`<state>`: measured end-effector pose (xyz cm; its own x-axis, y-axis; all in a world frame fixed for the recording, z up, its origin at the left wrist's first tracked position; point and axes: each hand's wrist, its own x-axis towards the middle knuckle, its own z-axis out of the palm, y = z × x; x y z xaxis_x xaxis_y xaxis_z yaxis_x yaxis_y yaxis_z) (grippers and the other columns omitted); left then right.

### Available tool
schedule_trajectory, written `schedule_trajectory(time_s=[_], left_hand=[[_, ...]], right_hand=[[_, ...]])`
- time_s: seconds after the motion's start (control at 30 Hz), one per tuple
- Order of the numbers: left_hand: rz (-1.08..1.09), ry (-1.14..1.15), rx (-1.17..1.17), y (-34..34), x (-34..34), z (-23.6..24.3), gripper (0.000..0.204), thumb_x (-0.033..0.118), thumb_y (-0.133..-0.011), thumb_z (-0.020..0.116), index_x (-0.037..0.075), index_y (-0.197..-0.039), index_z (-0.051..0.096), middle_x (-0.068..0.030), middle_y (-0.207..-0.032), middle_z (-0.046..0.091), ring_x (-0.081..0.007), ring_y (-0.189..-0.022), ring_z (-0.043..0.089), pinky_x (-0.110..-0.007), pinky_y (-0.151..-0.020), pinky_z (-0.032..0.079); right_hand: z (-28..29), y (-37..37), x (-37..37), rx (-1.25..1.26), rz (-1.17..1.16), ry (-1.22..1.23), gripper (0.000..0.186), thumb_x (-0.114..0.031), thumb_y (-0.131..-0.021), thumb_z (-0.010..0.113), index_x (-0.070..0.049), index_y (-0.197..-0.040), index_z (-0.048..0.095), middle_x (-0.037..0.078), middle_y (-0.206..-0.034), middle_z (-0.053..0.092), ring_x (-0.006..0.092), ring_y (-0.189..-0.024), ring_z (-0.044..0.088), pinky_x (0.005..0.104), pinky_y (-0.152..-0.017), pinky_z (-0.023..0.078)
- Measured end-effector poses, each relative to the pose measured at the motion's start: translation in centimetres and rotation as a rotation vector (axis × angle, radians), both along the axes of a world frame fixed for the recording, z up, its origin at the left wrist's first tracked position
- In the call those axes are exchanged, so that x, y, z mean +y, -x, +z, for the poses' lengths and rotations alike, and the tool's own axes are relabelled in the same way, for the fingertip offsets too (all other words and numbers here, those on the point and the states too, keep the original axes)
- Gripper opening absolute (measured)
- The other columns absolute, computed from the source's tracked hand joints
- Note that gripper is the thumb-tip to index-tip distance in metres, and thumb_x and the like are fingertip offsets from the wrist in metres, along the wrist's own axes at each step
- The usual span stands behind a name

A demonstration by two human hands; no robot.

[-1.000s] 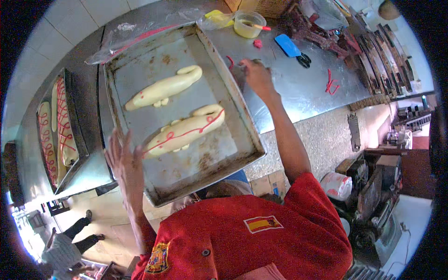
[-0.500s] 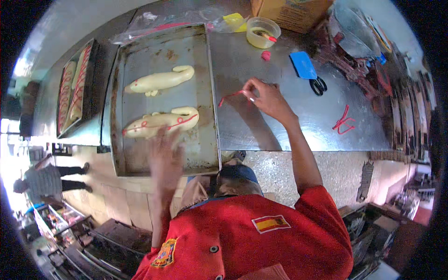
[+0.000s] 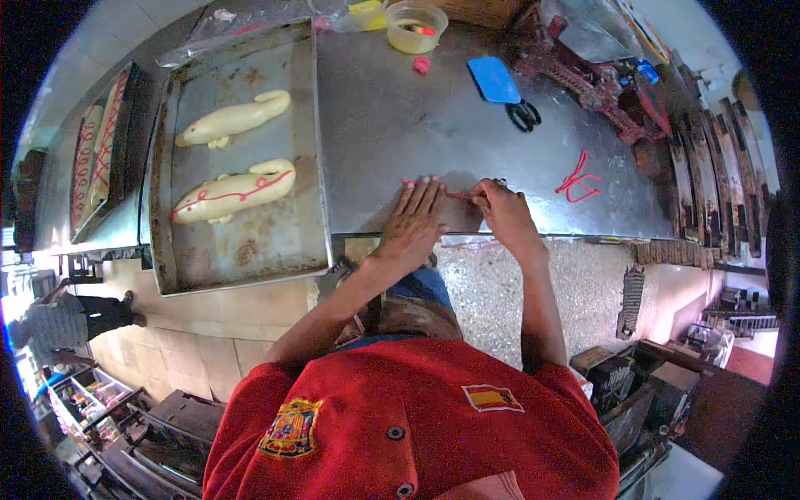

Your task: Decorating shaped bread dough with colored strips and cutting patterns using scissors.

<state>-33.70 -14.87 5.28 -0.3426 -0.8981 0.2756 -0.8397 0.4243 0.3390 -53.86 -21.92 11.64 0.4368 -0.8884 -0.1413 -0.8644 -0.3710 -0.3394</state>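
My left hand (image 3: 414, 225) lies with extended fingers on a thin red dough strand (image 3: 458, 196) at the metal table's front edge. My right hand (image 3: 506, 218) pinches the strand's right end. Left of them, a worn baking tray (image 3: 243, 279) holds two pale shaped dough pieces, the upper (image 3: 237, 118) with small red dots, the lower (image 3: 233, 190) with a looped red line. Loose red strands (image 3: 577, 179) lie to the right, and a small pink dough lump (image 3: 422, 65) lies higher up.
A blue scraper (image 3: 492, 80), black scissors (image 3: 523, 116), a tub (image 3: 416, 33), a dark red metal stand (image 3: 575, 79) and a cardboard box (image 3: 483, 12) are on the table (image 3: 375, 117). A second tray (image 3: 111, 196) holds decorated loaves. A person (image 3: 62, 325) stands at left.
My left hand has left the baking tray and moved right onto the table. My right hand has moved down to the front edge with the red strand, which both hands now touch.
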Motion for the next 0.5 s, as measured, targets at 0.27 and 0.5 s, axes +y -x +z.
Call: schedule_trajectory(time_s=[0.27, 0.5], left_hand=[[0.142, 0.015, -0.202, 2.4, -4.3, -1.0, 0.067, 0.035, -0.099, 0.052, -0.006, -0.149, 0.035, -0.0256, -0.155, 0.036, -0.0375, -0.145, 0.034, -0.052, -0.122, 0.02], [0.217, -0.044, -0.178, 3.8, 1.2, -1.1, 0.063, 0.033, -0.102, 0.047, -0.004, -0.151, 0.034, -0.0258, -0.156, 0.034, -0.0386, -0.147, 0.031, -0.052, -0.123, 0.02]], right_hand=[[-3.8, -3.2, -4.9, -0.47, -0.126, 0.297, 0.035, -0.019, -0.103, 0.049, -0.008, -0.136, 0.05, 0.024, -0.14, 0.051, 0.0435, -0.129, 0.049, 0.0611, -0.1, 0.039], [-7.9, -2.8, -3.4, -0.183, -0.014, 0.441, 0.067, -0.042, -0.1, 0.052, -0.003, -0.152, 0.035, 0.034, -0.158, 0.024, 0.0509, -0.149, 0.016, 0.0647, -0.114, 0.022]])
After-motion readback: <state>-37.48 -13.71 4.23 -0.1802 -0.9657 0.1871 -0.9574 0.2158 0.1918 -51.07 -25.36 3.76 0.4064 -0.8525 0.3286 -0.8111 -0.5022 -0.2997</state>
